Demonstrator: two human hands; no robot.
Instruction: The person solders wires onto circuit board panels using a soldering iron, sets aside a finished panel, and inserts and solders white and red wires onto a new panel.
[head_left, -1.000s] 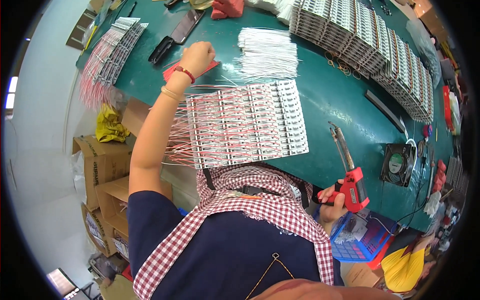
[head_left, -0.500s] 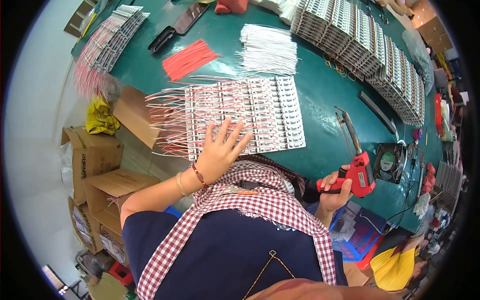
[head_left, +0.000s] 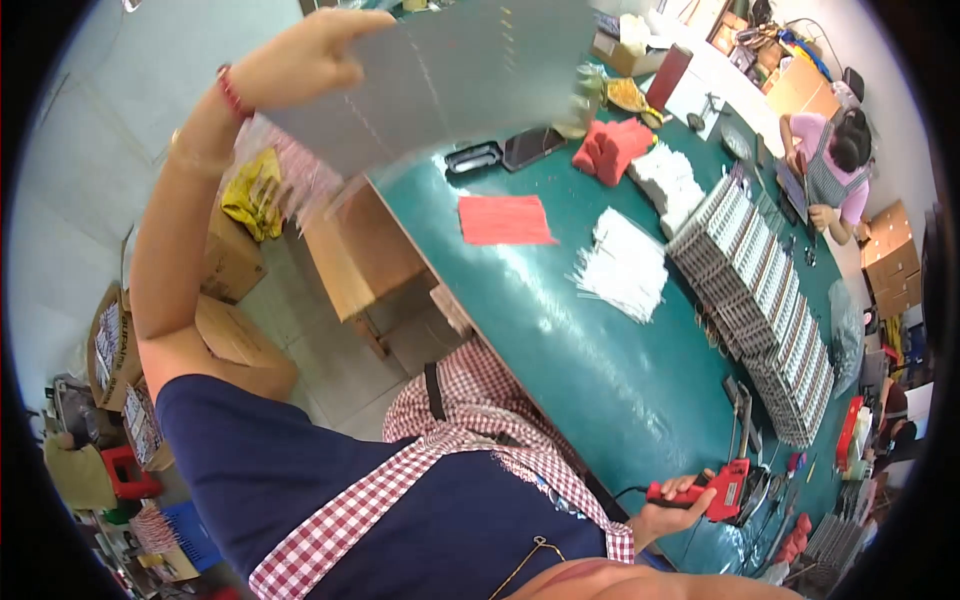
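My left hand [head_left: 310, 60] is raised at the upper left, gripping the edge of a circuit board panel [head_left: 450, 85]. The panel is tilted and blurred by motion, with its plain grey back showing. Red and white wires [head_left: 285, 170] trail from its left side, smeared. Low on the right, my right hand [head_left: 680, 508] is wrapped round the handle of a red soldering gun [head_left: 728, 492], its tip pointing away from me. On the green table [head_left: 560, 350] between them lie a bundle of red wires [head_left: 505, 220] and a bundle of white wires [head_left: 622, 265].
Tall stacks of wired board panels [head_left: 755, 290] line the table's right side. A phone [head_left: 533, 148] and a black case [head_left: 472, 158] lie farther back, near red cloth [head_left: 612, 150]. Cardboard boxes [head_left: 235, 250] stand on the left. Another person [head_left: 835, 165] works at the far right.
My left hand was spread flat on the panel; now it holds the panel up, to the upper left, off the table. The soldering gun stays in my right hand. The view has turned.
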